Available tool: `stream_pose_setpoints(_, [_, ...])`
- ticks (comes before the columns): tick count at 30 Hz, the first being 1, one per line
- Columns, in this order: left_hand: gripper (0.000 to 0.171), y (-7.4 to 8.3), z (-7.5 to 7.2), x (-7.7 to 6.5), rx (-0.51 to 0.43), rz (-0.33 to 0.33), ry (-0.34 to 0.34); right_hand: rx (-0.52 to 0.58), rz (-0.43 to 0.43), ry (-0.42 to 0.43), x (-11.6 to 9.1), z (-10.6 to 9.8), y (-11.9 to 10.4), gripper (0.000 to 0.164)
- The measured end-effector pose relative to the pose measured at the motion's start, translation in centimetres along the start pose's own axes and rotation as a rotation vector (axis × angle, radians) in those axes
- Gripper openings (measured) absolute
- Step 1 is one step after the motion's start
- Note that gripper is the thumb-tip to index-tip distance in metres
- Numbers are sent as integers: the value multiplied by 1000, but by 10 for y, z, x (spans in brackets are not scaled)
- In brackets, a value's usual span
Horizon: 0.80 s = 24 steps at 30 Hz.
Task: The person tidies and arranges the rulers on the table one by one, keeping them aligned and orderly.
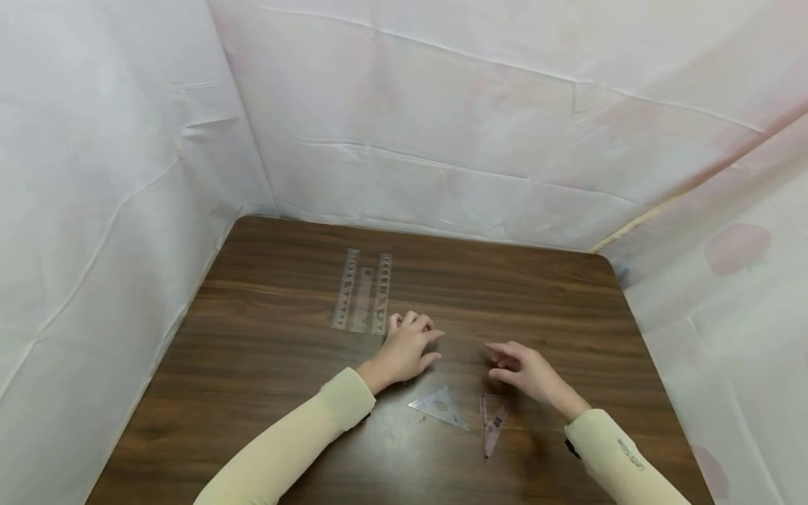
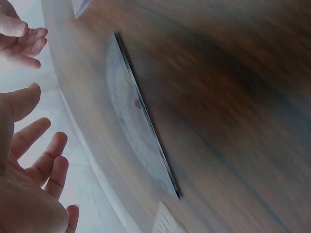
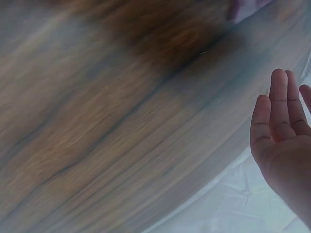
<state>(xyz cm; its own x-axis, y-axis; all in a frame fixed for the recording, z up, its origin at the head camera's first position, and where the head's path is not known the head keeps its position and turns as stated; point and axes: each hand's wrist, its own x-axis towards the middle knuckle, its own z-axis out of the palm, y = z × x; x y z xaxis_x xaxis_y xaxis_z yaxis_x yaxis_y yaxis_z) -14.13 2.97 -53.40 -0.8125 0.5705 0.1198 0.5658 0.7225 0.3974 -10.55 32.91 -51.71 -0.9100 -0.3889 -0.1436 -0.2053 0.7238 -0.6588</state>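
I have both hands released: the left hand [image 1: 407, 351], fingers loosely bent, is near a clear, half-round protractor [image 2: 131, 124] lying on the desk [image 1: 284, 393]; the right hand [image 1: 527, 372] grips nothing, its fingers apart. Near them lie a bluish see-through triangle [image 1: 453, 414] with a round hole and a pinkish triangle [image 1: 492, 423]. I see three straight, transparent rulers [image 1: 362, 300] with cut-out shapes beyond, on streaky brown wood grain.

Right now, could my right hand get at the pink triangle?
Probably yes: the right hand looks empty, its fingers relaxed, and it is close to the pink triangle, with nothing visible lying between them.
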Motion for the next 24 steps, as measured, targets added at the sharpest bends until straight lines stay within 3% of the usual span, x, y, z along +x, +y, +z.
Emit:
stream_pose_setpoints(6, [44, 10, 4, -1, -7, 20, -9, -64, 2, -50, -19, 0, 10, 55])
stream_pose_setpoints(13, [44, 9, 9, -1, -23, 20, -11, -222, -23, -150, -41, 3, 15, 67])
stream_pose_setpoints(18, [44, 10, 10, -2, -25, 9, -7, -288, -105, -104, -55, 12, 20, 74])
stream_pose_setpoints(24, [46, 13, 13, -2, -32, 5, -26, -365, -172, 44, -63, 32, 30, 71])
